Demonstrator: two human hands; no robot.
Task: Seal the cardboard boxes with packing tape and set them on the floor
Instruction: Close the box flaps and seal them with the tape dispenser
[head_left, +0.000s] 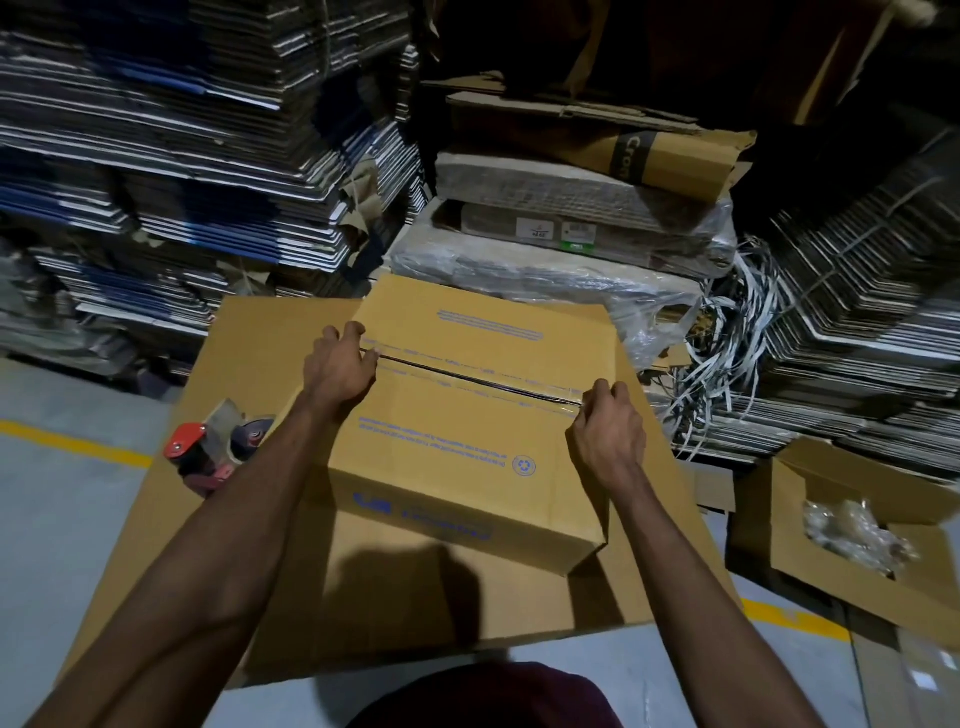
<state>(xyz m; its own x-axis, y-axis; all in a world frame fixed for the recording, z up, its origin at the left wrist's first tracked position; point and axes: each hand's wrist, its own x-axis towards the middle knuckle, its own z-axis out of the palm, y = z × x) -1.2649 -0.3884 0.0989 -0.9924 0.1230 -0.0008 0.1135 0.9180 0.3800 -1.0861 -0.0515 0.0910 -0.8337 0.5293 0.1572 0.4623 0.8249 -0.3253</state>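
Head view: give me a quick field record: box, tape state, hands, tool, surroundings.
box: cardboard box, flaps closed, on a larger flat cardboard surface
seam: clear tape along the top seam
left hand: on the box's left edge at the seam end, fingers curled over it
right hand: at the seam's right end, fingers curled at the edge
tool: tape dispenser, left of the box, not held
right floor: open box with plastic inside
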